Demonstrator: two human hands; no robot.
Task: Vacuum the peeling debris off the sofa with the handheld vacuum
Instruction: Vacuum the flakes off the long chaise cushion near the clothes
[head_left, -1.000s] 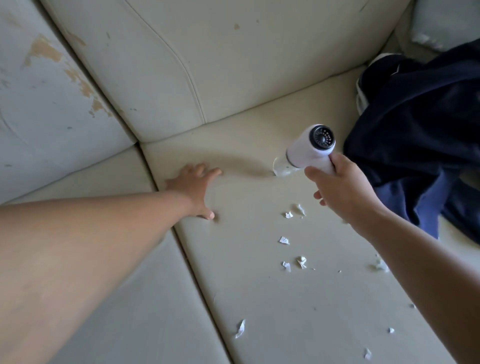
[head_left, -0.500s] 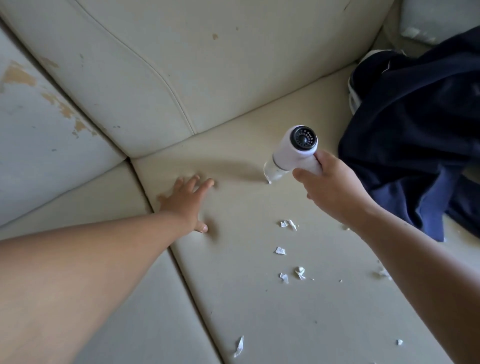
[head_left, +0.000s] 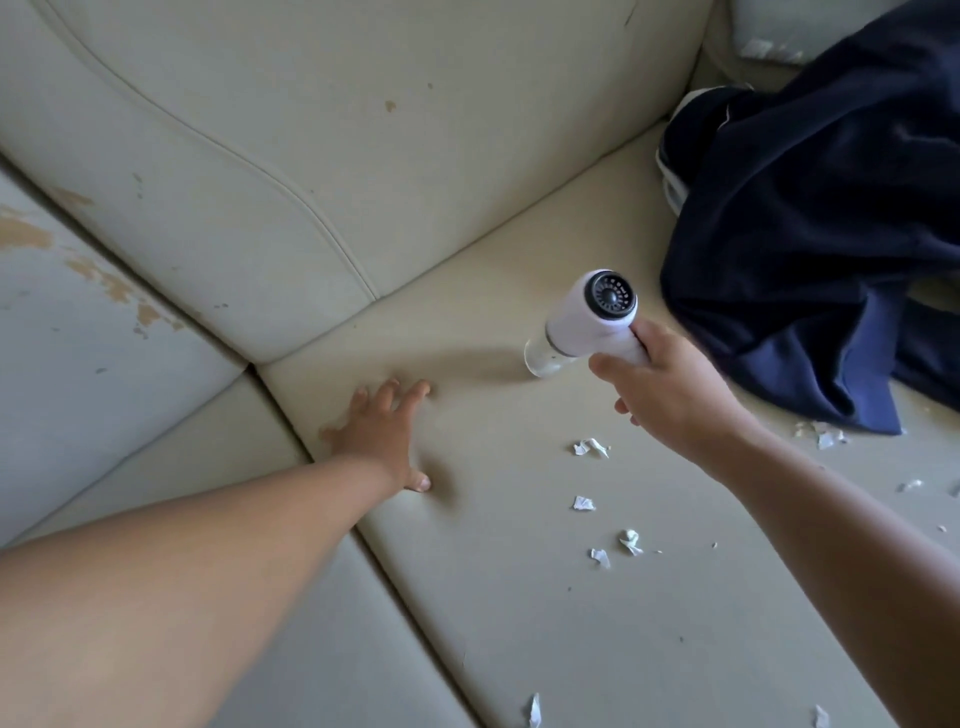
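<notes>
My right hand (head_left: 670, 389) grips the handle of a white handheld vacuum (head_left: 587, 317) with a black vented rear end. Its clear nozzle (head_left: 540, 358) points down at the cream sofa seat cushion (head_left: 519, 597), near the backrest. Several white peeling flakes (head_left: 589, 448) lie scattered on the cushion below and to the right of the nozzle, apart from it. My left hand (head_left: 384, 431) rests flat on the same cushion, fingers spread, next to the seam between two cushions.
A dark navy garment (head_left: 810, 234) is heaped on the right of the seat, close to my right hand. The cream backrest (head_left: 311, 156) rises behind. The left cushion back (head_left: 78, 270) shows brown peeled patches. More flakes (head_left: 826, 436) lie by the garment's edge.
The view has shifted, so everything sits slightly further left and lower in frame. The vacuum nozzle stays near the same spot by the backrest. My left hand keeps pressing the cushion.
</notes>
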